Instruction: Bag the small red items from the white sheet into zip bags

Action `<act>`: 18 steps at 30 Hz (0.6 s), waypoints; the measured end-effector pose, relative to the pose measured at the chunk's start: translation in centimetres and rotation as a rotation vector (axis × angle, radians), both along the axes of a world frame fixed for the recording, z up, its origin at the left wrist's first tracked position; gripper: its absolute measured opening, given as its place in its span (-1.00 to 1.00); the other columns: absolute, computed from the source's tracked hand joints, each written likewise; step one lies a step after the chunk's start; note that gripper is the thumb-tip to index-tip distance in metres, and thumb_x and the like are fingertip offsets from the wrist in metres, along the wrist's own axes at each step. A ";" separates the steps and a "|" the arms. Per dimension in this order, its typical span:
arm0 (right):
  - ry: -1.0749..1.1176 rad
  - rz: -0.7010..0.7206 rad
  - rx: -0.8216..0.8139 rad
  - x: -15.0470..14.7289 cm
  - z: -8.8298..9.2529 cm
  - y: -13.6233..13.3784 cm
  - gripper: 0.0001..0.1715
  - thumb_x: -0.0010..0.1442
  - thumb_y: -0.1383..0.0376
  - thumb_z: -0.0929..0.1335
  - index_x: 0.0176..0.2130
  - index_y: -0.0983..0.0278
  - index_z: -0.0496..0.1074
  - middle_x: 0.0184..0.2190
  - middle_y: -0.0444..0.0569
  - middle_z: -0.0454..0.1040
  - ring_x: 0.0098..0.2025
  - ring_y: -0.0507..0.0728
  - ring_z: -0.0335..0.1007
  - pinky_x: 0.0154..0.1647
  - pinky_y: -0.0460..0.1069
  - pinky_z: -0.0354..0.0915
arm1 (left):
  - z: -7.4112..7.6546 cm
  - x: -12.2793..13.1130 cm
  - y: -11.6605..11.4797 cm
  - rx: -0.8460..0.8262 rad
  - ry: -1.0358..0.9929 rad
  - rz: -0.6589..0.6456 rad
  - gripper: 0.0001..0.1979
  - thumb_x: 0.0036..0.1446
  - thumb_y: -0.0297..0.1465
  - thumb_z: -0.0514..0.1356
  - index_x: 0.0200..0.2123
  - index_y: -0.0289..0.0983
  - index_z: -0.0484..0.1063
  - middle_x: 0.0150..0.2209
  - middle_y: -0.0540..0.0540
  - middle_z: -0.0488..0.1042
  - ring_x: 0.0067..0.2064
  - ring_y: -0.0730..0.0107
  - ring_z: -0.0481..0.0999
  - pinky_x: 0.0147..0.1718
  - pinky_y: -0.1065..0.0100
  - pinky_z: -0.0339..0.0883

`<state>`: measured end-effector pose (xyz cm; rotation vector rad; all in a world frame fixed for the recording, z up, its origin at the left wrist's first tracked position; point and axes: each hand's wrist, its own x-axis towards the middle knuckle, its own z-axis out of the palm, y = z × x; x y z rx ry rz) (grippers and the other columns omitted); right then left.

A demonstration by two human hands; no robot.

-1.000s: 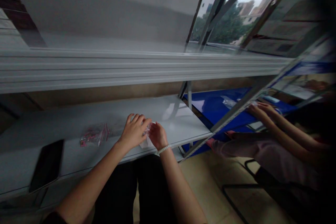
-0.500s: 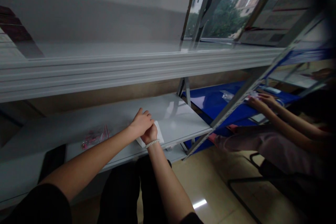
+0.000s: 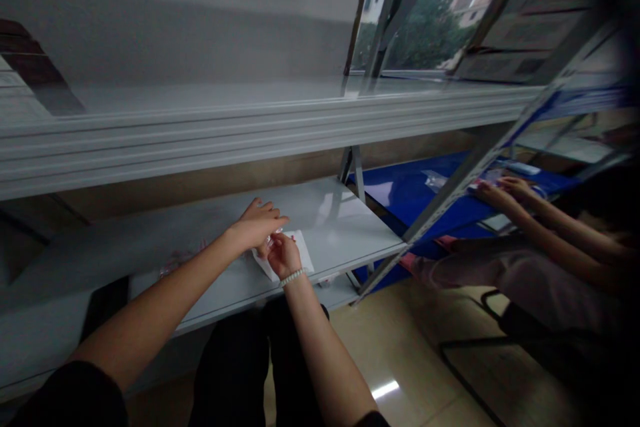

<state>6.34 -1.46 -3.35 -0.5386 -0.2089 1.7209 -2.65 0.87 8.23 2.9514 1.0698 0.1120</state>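
My left hand (image 3: pixel 257 225) reaches in from the lower left, fingers stretched over a small clear plastic packet (image 3: pixel 273 239). My right hand (image 3: pixel 284 255), a white beaded bracelet (image 3: pixel 293 277) on its wrist, pinches that packet from below. Under both hands lies a white sheet of paper (image 3: pixel 295 251) on the pale grey metal shelf (image 3: pixel 340 227). A clear bag of pink items (image 3: pixel 177 259) lies to the left, mostly hidden behind my left forearm. The packet's contents are too small to make out.
A co-worker's two hands (image 3: pixel 500 192) work at a blue shelf surface (image 3: pixel 405 190) beyond a grey metal upright (image 3: pixel 450 193) on the right. A long shelf edge (image 3: pixel 250 127) runs overhead. A dark flat object (image 3: pixel 104 307) lies at the shelf's front left.
My hands have parted from their overlap, showing the clear packet between them. My left forearm now covers more of the pink bag. The co-worker's hands have shifted slightly.
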 end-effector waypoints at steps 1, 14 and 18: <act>0.006 -0.009 -0.006 0.2 0.1 0.0 -0.87 -0.03 0.48 0.29 -0.50 0.29 0.36 -0.63 -0.14 0.44 -0.60 0.03 0.34 -0.55 -0.09 0.31 | 0.3 -0.8 0.0 -0.003 -0.051 0.002 -0.26 -0.39 -0.29 0.48 -0.02 -0.17 0.41 0.00 -0.15 0.47 0.09 -0.03 0.32 0.13 0.02 0.00; 0.126 -0.057 0.028 0.2 1.1 -0.8 -0.82 0.04 0.53 0.28 -0.41 0.37 0.46 -0.43 -0.02 0.59 -0.34 0.05 0.53 -0.24 -0.11 0.45 | -5.7 -5.9 -2.4 -0.252 -1.232 0.594 -0.76 -0.09 -0.26 0.30 -0.38 -0.31 0.47 -0.43 -0.09 0.53 -0.42 0.37 0.53 -0.39 0.37 0.39; 0.151 -0.051 0.019 -0.5 1.1 -1.0 -0.81 0.05 0.53 0.28 -0.40 0.34 0.45 -0.42 -0.03 0.59 -0.32 0.06 0.54 -0.21 -0.08 0.46 | -4.8 -5.7 -2.7 -0.211 -1.207 0.557 -0.82 -0.09 -0.33 0.31 -0.38 -0.29 0.51 -0.44 -0.07 0.53 -0.40 0.38 0.52 -0.35 0.38 0.38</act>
